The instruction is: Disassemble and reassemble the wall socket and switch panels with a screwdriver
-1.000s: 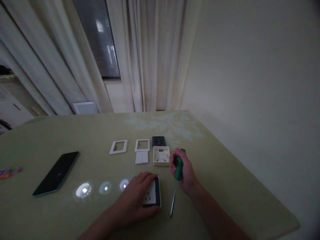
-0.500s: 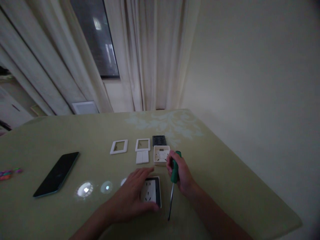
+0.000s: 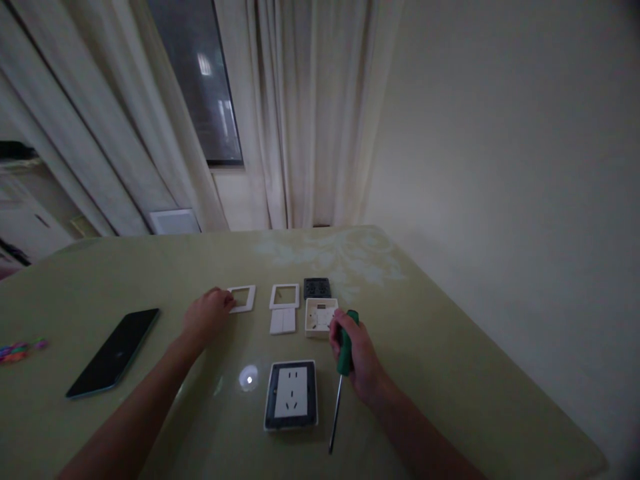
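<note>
My right hand [image 3: 360, 353] is wrapped round the green handle of a screwdriver [image 3: 345, 353], its metal shaft slanting down towards the table. My left hand [image 3: 207, 313] reaches to the left white cover frame [image 3: 245, 308]. Its fingers are closed together at the frame's left side and hide what is between them. In front of me lies a wall socket [image 3: 291, 395], a white panel with slots in a dark surround, seated in a white box. Behind it are a white back box [image 3: 320, 319], two white switch rockers [image 3: 283, 321] and a second cover frame [image 3: 299, 297] with a small screw-like piece inside.
A dark socket module [image 3: 317, 288] lies behind the back box. To the left are a black phone or tablet [image 3: 115, 353] and a small colourful item [image 3: 20, 351]. The table [image 3: 450, 373] meets a wall on the right; curtains [image 3: 320, 120] hang beyond.
My left hand has let go of the wall socket and moved up and left to the left cover frame. My right hand still holds the screwdriver in about the same place.
</note>
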`<action>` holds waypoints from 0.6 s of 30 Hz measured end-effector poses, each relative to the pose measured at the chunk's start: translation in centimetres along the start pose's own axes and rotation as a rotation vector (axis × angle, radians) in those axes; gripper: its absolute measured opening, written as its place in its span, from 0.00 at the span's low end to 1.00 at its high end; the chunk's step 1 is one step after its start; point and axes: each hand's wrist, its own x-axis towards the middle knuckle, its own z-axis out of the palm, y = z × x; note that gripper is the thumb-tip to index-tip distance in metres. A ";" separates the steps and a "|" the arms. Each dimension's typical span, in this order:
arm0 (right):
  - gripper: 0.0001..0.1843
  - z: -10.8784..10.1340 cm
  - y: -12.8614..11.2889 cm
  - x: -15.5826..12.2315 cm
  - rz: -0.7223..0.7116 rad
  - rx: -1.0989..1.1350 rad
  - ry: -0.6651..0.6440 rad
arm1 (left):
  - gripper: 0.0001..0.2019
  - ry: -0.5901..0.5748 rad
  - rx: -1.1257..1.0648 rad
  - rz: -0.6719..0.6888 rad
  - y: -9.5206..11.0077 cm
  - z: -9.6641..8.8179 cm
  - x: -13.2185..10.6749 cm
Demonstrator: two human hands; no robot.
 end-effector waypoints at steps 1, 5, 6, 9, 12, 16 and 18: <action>0.31 0.0 0.0 0.0 0.000 0.000 0.002 | 0.09 -0.011 0.002 -0.002 0.0 0.1 0.1; 0.31 0.1 0.1 -0.1 -0.005 -0.003 0.011 | 0.10 -0.056 -0.017 -0.014 -0.3 0.2 1.0; 0.31 0.1 0.1 -0.1 -0.007 -0.004 0.012 | 0.11 -0.065 -0.028 -0.010 -0.3 0.2 1.3; 0.31 0.1 0.3 0.1 -0.014 -0.011 0.017 | 0.10 -0.052 -0.067 0.031 -0.1 0.0 1.6; 0.31 0.0 0.3 0.3 -0.023 -0.017 0.025 | 0.07 0.033 -0.127 0.081 1.0 -0.4 0.9; 0.30 -0.2 0.3 0.6 -0.043 -0.012 0.058 | 0.13 0.149 -0.282 0.180 4.7 -1.0 -2.9; 0.29 -0.3 0.2 0.6 -0.048 -0.008 0.073 | 0.12 0.135 -0.383 0.303 7.0 -0.9 -6.0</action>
